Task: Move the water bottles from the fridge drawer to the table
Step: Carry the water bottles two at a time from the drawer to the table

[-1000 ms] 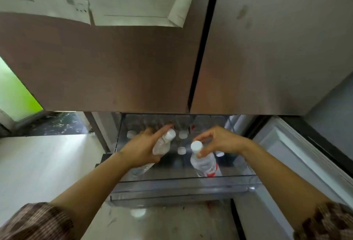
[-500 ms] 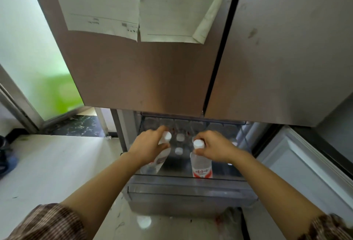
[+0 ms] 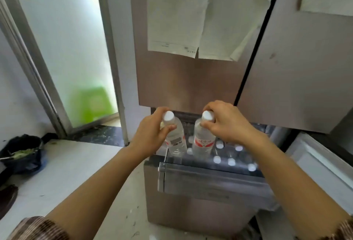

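Observation:
My left hand grips the neck of a clear water bottle with a white cap, held above the open fridge drawer. My right hand holds a second water bottle, clear with a red label, by its neck, upright over the drawer. Both bottles hang side by side above the drawer's left part. Several more bottles stand inside the drawer, seen as white caps. No table is in view.
The closed upper fridge doors, with paper sheets taped on, rise just behind my hands. A frosted glass door is at the left. A dark bag of scraps lies on the pale floor at far left.
Both hands have lifted their bottles up out of the drawer. The view has tilted up and pulled back, so more of the fridge doors and the glass door shows.

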`<action>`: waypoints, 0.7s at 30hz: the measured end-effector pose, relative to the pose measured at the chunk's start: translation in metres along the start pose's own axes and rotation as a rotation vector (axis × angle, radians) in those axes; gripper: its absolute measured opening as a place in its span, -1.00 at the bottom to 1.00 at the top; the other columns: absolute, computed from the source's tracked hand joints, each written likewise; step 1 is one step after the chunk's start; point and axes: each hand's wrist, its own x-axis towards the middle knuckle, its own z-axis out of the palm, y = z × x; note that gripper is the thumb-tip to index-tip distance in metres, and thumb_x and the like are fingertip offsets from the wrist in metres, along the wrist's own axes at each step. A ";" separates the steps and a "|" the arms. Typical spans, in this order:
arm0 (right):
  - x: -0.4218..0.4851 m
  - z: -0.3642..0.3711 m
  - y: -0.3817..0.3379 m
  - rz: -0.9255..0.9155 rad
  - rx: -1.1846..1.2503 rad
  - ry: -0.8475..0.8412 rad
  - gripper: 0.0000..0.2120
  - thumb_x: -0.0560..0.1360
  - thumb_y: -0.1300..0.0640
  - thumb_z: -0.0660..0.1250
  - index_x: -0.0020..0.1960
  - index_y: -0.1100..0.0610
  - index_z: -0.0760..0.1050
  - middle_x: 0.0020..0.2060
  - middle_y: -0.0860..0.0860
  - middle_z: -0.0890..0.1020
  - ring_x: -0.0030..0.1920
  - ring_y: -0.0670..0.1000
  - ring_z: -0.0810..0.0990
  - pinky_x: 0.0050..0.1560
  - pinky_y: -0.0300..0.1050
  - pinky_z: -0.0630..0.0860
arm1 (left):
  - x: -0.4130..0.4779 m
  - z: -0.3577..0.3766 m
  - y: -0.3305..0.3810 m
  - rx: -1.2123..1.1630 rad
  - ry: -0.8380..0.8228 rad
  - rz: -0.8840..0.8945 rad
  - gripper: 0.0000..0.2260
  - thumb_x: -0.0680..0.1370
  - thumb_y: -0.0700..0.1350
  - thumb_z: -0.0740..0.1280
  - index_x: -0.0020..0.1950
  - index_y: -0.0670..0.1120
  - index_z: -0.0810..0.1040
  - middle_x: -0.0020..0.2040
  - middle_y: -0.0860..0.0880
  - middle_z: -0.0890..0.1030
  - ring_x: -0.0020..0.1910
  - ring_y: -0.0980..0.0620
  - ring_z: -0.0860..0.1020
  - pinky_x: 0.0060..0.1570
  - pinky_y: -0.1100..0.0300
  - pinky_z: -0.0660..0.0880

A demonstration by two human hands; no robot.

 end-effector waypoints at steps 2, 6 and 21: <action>0.001 -0.008 -0.035 -0.057 0.041 0.047 -0.77 0.46 -0.01 0.39 0.07 0.04 0.49 -0.06 -0.06 0.48 -0.06 0.00 0.47 -0.04 -0.07 0.41 | -0.014 -0.035 0.002 -0.023 0.074 -0.003 -0.70 0.48 -0.11 0.43 0.17 -0.06 0.45 0.08 -0.03 0.60 -0.03 0.07 0.52 -0.07 0.33 0.40; -0.006 -0.002 -0.112 -0.147 0.120 0.018 -0.69 0.49 0.04 0.39 0.19 0.11 0.48 0.04 0.01 0.51 0.01 0.03 0.48 0.03 -0.06 0.44 | -0.060 -0.106 -0.013 0.013 0.186 0.007 -0.69 0.46 -0.16 0.45 0.17 -0.10 0.48 0.07 -0.02 0.54 -0.01 0.04 0.49 -0.06 0.35 0.34; -0.057 0.156 -0.422 -0.544 0.370 -0.400 -0.72 0.44 0.11 0.42 0.12 0.14 0.55 0.05 0.06 0.59 -0.05 -0.01 0.51 -0.07 -0.16 0.41 | -0.325 -0.329 -0.120 0.344 0.225 -0.485 -0.66 0.48 -0.10 0.42 0.23 -0.07 0.47 0.15 -0.01 0.54 0.10 -0.01 0.49 0.12 0.14 0.42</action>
